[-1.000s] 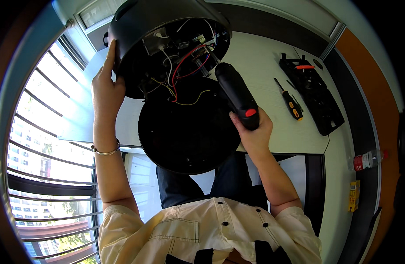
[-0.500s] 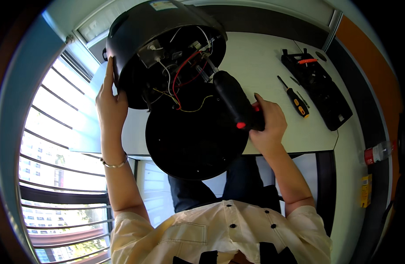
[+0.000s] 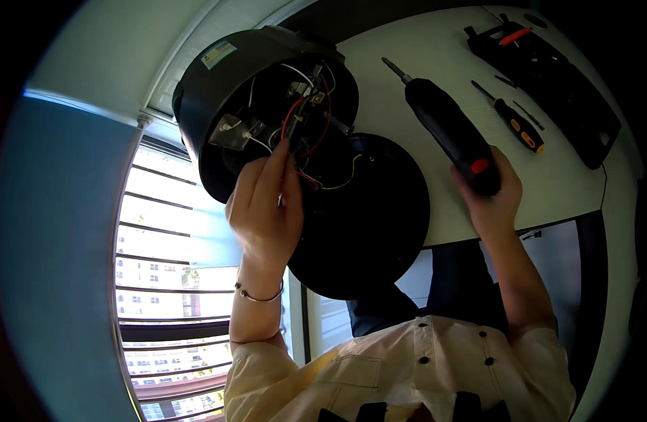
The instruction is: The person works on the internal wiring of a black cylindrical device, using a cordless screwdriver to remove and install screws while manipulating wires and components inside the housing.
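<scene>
A black, rounded appliance housing (image 3: 204, 91) lies on its side at the far left of the table, its open end showing wires and metal parts. A round black base cover (image 3: 365, 232) hangs open below it, with a yellow wire running across. At the opening, my left hand (image 3: 267, 211) has its fingertips closed on a red wire (image 3: 289, 121). My right hand (image 3: 497, 190) is wrapped round the grip of a black cordless screwdriver (image 3: 443, 119) with a red button. Its bit points up and away, apart from the housing.
On the right of the table (image 3: 408, 42) lies a black tool case (image 3: 576, 105) with an orange-red tool in it. Beside the case are a black-and-yellow screwdriver (image 3: 516, 123) and loose bits (image 3: 528, 114). A window with blinds (image 3: 176, 288) is at the left.
My left hand has left the housing's outer side and moved to the wires inside. My right hand has drawn the cordless screwdriver out of the housing to the right. The view has shifted left.
</scene>
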The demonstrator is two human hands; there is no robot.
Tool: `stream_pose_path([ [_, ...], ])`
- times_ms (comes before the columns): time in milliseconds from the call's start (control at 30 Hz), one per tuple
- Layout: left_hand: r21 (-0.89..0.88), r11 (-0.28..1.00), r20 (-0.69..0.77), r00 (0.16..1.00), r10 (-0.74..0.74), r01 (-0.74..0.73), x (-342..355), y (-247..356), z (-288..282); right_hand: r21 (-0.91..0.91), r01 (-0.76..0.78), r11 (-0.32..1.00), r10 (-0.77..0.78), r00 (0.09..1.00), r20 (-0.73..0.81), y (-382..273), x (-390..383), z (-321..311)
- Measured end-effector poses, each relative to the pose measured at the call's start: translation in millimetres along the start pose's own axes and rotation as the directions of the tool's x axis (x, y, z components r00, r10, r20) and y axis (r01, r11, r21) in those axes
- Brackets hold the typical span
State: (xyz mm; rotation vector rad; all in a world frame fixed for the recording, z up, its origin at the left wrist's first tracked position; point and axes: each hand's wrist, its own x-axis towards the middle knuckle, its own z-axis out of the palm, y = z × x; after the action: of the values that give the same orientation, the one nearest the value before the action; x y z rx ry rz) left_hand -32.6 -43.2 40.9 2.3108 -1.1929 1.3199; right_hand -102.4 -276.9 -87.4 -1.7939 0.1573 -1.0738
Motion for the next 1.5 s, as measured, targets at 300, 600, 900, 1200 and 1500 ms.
stream_pose_path([
  [300, 0.259, 0.914, 0.303, 0.872, -0.383, 0.312, 30.9, 9.5, 42.2, 0.050, -0.006, 0.999, 0.004, 0.999, 0.046, 2.8, 0.2, -7.9],
  [600, 0.206, 0.947, 0.068, 0.961, -0.267, 0.248, 30.2, 3.7, 63.8, 0.139, 0.035, 0.990, -0.047, 0.995, 0.084, 7.7, 0.1, -10.4],
  [900, 0.355, 0.921, -0.012, 0.986, -0.168, 0.161, 26.7, 4.8, 74.7, 0.179, -0.004, 0.984, -0.014, 0.995, 0.098, 9.6, 0.4, -10.3],
  [1200, 0.328, 0.935, -0.045, 0.991, -0.126, 0.134, 24.1, 0.8, 77.3, 0.163, 0.029, 0.986, -0.054, 0.987, 0.152, 12.6, 1.5, -13.9],
  [1500, 0.354, 0.912, -0.006, 0.976, -0.217, 0.205, 22.1, 7.2, 73.6, 0.105, 0.065, 0.992, -0.079, 0.988, 0.135, 13.4, -0.7, -8.5],
])
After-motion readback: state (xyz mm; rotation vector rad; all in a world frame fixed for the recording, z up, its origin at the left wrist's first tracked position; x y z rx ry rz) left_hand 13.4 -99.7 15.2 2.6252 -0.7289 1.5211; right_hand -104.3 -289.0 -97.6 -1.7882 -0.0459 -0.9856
